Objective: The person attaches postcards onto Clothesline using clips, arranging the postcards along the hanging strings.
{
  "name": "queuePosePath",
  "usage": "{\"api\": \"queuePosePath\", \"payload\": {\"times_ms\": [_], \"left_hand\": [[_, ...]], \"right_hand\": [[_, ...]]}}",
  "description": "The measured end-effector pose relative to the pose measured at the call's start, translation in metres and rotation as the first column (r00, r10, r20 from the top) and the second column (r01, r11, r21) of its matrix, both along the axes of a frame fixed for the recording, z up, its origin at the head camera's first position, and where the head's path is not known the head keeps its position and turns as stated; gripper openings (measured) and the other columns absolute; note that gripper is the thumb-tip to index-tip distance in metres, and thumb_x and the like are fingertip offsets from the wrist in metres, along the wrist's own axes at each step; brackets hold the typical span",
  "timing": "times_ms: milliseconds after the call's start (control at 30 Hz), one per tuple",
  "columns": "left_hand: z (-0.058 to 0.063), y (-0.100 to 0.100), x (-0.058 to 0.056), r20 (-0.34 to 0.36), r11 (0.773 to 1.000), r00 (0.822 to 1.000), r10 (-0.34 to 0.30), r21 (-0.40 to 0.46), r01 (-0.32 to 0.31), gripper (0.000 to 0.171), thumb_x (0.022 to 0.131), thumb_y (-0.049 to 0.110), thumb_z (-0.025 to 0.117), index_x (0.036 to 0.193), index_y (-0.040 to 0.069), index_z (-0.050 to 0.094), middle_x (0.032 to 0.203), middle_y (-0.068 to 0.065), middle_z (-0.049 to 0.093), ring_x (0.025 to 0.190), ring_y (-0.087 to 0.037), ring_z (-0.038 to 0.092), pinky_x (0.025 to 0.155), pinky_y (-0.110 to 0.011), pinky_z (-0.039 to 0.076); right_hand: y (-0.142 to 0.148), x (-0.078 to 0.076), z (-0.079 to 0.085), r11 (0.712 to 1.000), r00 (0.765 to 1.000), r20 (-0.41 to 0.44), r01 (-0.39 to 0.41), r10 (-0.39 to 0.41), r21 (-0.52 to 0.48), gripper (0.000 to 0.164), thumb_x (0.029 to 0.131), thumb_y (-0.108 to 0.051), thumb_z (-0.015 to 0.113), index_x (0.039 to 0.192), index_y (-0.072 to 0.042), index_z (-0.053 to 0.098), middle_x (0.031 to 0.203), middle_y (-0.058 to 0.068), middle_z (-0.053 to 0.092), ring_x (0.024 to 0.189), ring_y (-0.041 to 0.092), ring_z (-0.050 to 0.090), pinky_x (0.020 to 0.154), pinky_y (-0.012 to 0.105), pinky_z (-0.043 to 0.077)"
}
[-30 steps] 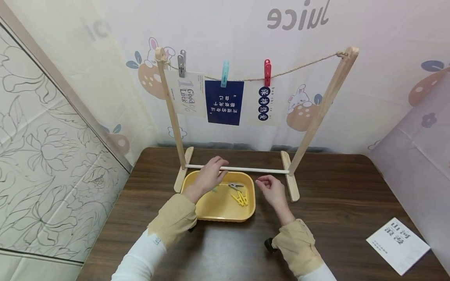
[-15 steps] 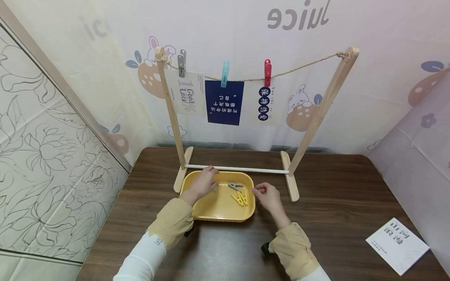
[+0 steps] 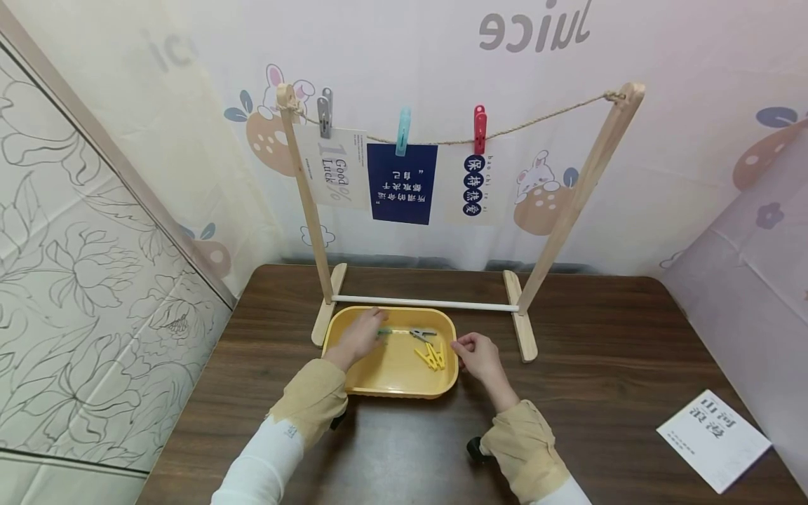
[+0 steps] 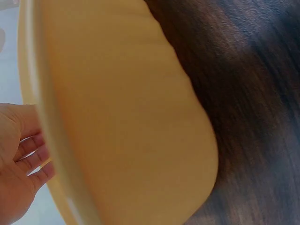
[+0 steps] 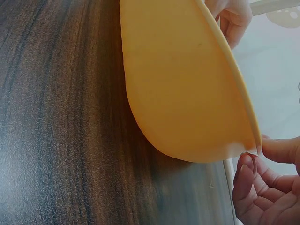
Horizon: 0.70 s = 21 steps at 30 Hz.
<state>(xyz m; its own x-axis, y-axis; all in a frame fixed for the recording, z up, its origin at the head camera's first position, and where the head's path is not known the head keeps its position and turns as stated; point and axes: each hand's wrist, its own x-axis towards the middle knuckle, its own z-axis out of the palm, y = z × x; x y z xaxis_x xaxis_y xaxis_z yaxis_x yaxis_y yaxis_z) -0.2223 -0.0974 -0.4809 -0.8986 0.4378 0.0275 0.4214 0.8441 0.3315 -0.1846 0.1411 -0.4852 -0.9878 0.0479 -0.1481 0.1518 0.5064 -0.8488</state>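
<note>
A yellow plastic basin [image 3: 394, 388] stands on the table; inside it lie a grey clothespin [image 3: 421, 334], yellow clothespins [image 3: 432, 356] and a small green clothespin [image 3: 385, 331]. My left hand [image 3: 361, 338] is over the basin's left part, fingers loosely bent beside the green clothespin. In the left wrist view the rim partly hides those fingers [image 4: 35, 157]. My right hand [image 3: 481, 358] pinches the basin's right rim, thumb over the edge and fingers [image 5: 253, 178] against the outer wall.
Behind the basin stands a wooden frame [image 3: 562, 210] with a rope. A grey clip [image 3: 325, 118], a blue clip [image 3: 402, 133] and a red clip [image 3: 480, 132] hold three cards on it. A white card stack [image 3: 713, 440] lies at the table's right.
My left hand has moved left and lower into the basin, uncovering the green clothespin. My right hand has moved left from beside the basin onto its rim.
</note>
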Motion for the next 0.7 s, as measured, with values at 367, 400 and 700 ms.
{"api": "queuePosePath", "payload": {"times_ms": [367, 400, 700], "left_hand": [[-0.007, 0.008, -0.004, -0.031, 0.993, 0.998, -0.06, -0.108, 0.056, 0.037, 0.073, 0.001, 0.069, 0.107, -0.005, 0.056, 0.11, -0.016, 0.052, 0.103, -0.029, 0.049, 0.088, -0.035, 0.04], [-0.008, 0.009, -0.004, -0.037, 0.991, 0.997, -0.063, -0.122, 0.058, 0.036, 0.073, 0.001, 0.068, 0.106, -0.004, 0.056, 0.11, -0.015, 0.052, 0.103, -0.029, 0.049, 0.088, -0.035, 0.041], [-0.014, 0.015, -0.005, -0.101, 0.974, 0.991, -0.09, -0.218, 0.066, 0.028, 0.073, -0.003, 0.066, 0.1, -0.001, 0.06, 0.102, -0.013, 0.054, 0.095, -0.025, 0.052, 0.084, -0.032, 0.043]], "right_hand": [[-0.003, -0.002, 0.001, 0.998, 0.997, 0.067, 0.037, -0.034, -0.052, 0.015, 0.083, -0.007, 0.061, 0.083, 0.007, 0.055, 0.062, 0.01, 0.054, 0.045, 0.013, 0.051, 0.047, 0.032, 0.05], [-0.003, -0.002, 0.001, 0.998, 0.997, 0.069, 0.038, -0.034, -0.052, 0.015, 0.082, -0.007, 0.061, 0.083, 0.007, 0.055, 0.062, 0.009, 0.054, 0.044, 0.012, 0.051, 0.046, 0.031, 0.049], [-0.005, -0.003, 0.003, 0.997, 0.994, 0.101, 0.052, -0.047, -0.05, 0.014, 0.083, -0.007, 0.06, 0.084, 0.006, 0.055, 0.062, 0.009, 0.052, 0.043, 0.012, 0.05, 0.046, 0.031, 0.049]]}}
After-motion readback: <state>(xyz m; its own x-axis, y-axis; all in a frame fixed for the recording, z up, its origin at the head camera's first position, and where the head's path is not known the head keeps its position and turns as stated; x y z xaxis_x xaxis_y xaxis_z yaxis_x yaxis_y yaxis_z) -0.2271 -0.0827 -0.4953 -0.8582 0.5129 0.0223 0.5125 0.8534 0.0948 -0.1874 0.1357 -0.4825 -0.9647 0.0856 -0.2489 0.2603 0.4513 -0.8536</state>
